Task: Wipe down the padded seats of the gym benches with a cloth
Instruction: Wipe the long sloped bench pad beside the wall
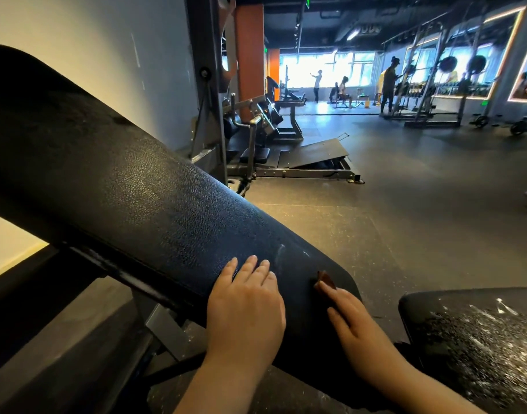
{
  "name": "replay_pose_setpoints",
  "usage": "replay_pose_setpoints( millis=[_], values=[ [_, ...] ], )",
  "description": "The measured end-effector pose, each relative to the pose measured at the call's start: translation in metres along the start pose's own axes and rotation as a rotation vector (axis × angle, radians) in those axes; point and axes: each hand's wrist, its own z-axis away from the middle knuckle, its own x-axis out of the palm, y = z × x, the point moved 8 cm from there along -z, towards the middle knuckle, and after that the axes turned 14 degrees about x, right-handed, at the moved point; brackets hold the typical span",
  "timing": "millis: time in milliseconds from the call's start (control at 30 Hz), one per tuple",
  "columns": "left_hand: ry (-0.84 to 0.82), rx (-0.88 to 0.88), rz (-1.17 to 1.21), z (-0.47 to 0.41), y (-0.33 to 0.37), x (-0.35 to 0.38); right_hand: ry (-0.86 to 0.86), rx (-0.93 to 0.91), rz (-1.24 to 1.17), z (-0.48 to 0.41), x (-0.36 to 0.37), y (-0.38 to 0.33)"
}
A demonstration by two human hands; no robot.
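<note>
Head view — the only one supplied. An inclined black back pad [142, 186] runs from upper left down to the lower centre. The left hand [246, 306] lies flat on its lower end, fingers straight and slightly spread, holding nothing. The right hand [350, 316] rests at the pad's lower right corner, its fingers extended over a small brown cloth [325, 280]; only a folded edge of the cloth shows beyond the fingertips, pressed against the pad. Whether the thumb pinches it cannot be told.

Progress, as a judgement: the back pad looks largely clean, with a few pale streaks just above the hands. The separate seat pad [477, 345] at lower right is heavily flecked with white residue and appears unwiped. That pad is outstanding, and possibly other benches.

Count: two hands, one cloth, two pads of the near bench. Beyond it — one floor machine with an angled footplate [319, 152], further benches and a rack too dim to number, and three or four people [389, 85] far off by the windows.
</note>
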Motion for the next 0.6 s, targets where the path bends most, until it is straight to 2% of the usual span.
replay_pose_setpoints(
  millis=[133, 333, 500, 600],
  values=[
    [-0.016, 0.004, 0.002, 0.001, 0.002, 0.000, 0.051, 0.192, -0.095, -0.020, 0.003, 0.002],
    [-0.038, 0.008, -0.016, 0.000, 0.003, 0.000, -0.022, 0.024, -0.071, 0.015, 0.022, -0.032],
    [-0.036, 0.014, -0.017, 0.001, 0.003, -0.001, 0.006, 0.014, -0.101, 0.008, 0.010, -0.025],
    [-0.026, 0.011, -0.022, 0.001, 0.003, -0.001, 0.042, 0.098, -0.204, -0.009, 0.004, -0.029]
  ],
)
